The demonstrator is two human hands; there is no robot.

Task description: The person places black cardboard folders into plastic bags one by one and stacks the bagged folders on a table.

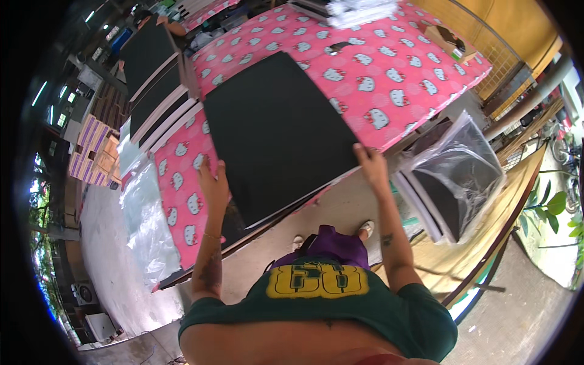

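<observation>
A large black board (280, 134) with a pale edge lies tilted across a table covered in a pink cartoon-cat cloth (377, 79). Its near end reaches the table's edge. My left hand (214, 185) holds the board by its left side, close to the near corner. At the right corner, my right hand (372, 165) grips it, fingers on top; what is under the board is hidden. Part of another dark sheet (234, 222) shows beneath the near left corner.
Several stacked black boards (161, 100) stand at the table's left, with a person (173, 27) behind them. Clear plastic sheets (146, 219) hang over the left edge. Plastic-wrapped boards (453, 182) lean at my right. A small cardboard box (450, 42) sits at the far right corner.
</observation>
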